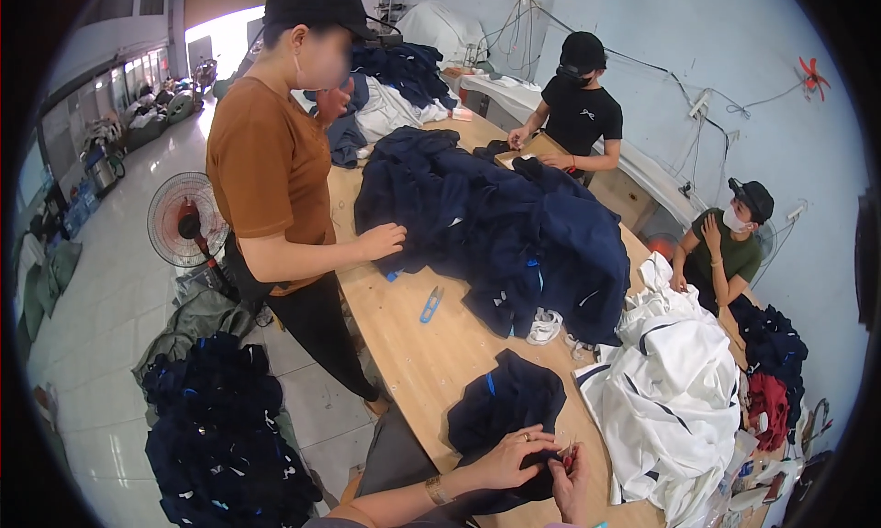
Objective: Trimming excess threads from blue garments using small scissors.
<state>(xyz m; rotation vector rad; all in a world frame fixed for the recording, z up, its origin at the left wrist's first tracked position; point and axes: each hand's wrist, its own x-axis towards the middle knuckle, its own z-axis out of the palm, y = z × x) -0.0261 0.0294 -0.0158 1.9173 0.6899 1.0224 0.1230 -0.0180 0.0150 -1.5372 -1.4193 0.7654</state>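
A navy garment (509,395) lies bunched at the near end of the wooden table, its lower part under my hands. My left hand (512,461) is closed on its dark cloth, fingers bent and a bracelet at the wrist. Close beside it, my right hand (571,484) grips small red thread snips (569,454), thin metal tips pointing up. Both hands nearly meet over a fold of cloth. Farther up the table lies a pair of blue thread snips (430,305), out of reach of either hand.
A large navy garment pile (496,216) covers the table's middle. White garments (665,400) are heaped at right. More navy pieces (220,427) lie on the floor at left, near a standing fan (188,221). A person in brown (271,170) stands left; two others work across the table.
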